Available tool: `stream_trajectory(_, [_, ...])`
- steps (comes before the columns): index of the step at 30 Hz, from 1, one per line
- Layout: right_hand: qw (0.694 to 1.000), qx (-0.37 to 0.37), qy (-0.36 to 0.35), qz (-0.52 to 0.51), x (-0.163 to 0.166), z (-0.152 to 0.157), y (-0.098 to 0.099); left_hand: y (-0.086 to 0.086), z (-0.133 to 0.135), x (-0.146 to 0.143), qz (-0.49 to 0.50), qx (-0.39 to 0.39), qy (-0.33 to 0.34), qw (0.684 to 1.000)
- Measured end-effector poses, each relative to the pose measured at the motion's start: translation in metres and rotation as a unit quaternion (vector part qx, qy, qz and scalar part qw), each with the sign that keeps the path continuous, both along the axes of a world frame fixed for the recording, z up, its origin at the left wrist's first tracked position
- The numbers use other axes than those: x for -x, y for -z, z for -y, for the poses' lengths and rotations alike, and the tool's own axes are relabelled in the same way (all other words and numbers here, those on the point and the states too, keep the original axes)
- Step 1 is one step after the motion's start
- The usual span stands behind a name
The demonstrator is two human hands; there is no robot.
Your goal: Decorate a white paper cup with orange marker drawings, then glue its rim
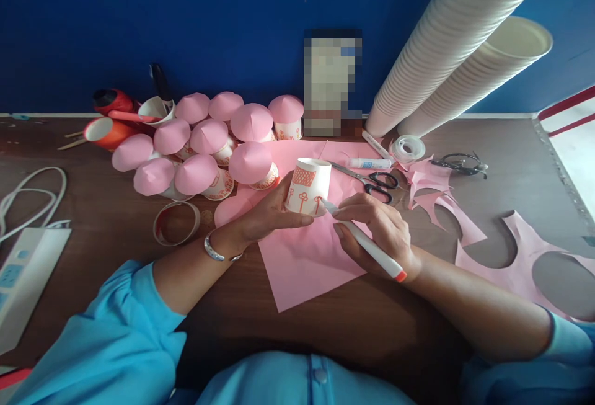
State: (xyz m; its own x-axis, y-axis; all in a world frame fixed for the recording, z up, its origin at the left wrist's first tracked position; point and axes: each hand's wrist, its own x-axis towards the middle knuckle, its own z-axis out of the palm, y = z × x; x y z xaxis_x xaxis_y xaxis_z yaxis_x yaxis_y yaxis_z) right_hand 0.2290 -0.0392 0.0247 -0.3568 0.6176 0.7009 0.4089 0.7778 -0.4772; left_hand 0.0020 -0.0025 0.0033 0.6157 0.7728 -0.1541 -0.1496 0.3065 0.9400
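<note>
Paper cup point(307, 186) sits in left hand point(271, 216), well apart from table's far edge point(493, 120).

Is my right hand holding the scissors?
No, the right hand holds a white marker, while the scissors lie apart from it.

Smooth, matt paper cup point(308, 186)

The dark brown, wood-grained tabletop point(246, 287) carries a pink paper sheet point(307, 278) at its middle. From that sheet, white paper cups point(220, 185) under pink paper cones point(196, 173) stand clustered at ten o'clock, a ring-shaped tape roll point(197, 219) lies at nine, tall white cup stacks point(421, 76) rise at one, and curved pink paper offcuts point(515, 262) spread at three.
</note>
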Motion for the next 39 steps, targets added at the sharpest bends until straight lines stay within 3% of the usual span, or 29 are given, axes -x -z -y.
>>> stream_trajectory(39, [1.0, -0.007, 0.02, 0.013, 0.0008, 0.0007, 0.0038, -0.0008, 0.0001, -0.0041, 0.021, 0.018, -0.025, 0.999])
